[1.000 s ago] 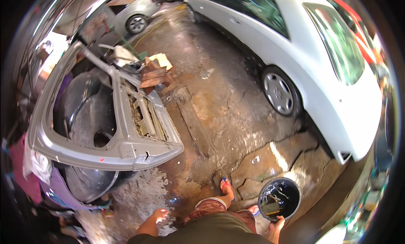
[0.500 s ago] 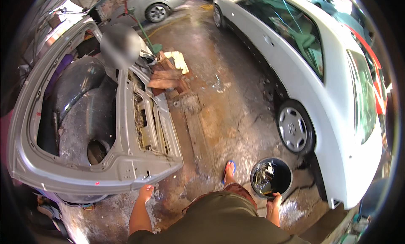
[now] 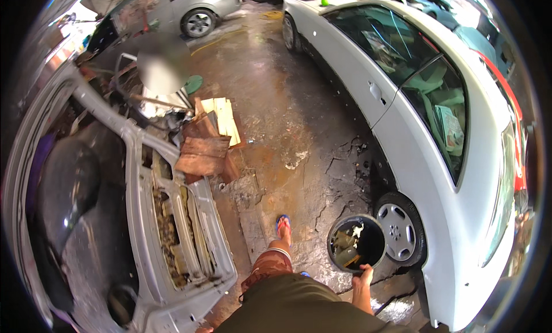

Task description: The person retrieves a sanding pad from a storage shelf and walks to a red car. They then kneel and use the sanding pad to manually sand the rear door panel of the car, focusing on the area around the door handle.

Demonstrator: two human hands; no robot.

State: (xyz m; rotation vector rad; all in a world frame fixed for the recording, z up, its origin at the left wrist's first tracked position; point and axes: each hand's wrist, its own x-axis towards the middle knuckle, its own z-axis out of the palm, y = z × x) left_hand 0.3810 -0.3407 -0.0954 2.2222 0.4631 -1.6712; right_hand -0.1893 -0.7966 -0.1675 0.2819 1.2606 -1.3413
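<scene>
The right hand (image 3: 362, 280) had its fingers curled over the near rim of the black bucket (image 3: 375, 245), gripping the edge firmly, as far as could be judged, with no handle visible in use. That hold probably suited an open-topped load, since it seemed to keep the mouth facing up and the brownish scraps (image 3: 346, 245) inside; whether there was water among them could not be told. The bucket was at the person's right, just beside the rear wheel (image 3: 397, 232) of the white car (image 3: 417, 172), likely held out there to clear the legs. Whether its base met the wet floor (image 3: 273, 85) was hidden. Of the left hand (image 3: 204, 329) only a sliver of skin showed at the lower edge, near the grey panel (image 3: 133, 186), so its grip could not be told. The panel lay over a black rounded form (image 3: 72, 166), which perhaps propped it off the ground. Beyond it, brown boards (image 3: 202, 154) were heaped by paler yellow pieces (image 3: 226, 115), perhaps pushed together to leave the strip between panel and car for walking, where one sandalled foot (image 3: 283, 226) was set forward.
</scene>
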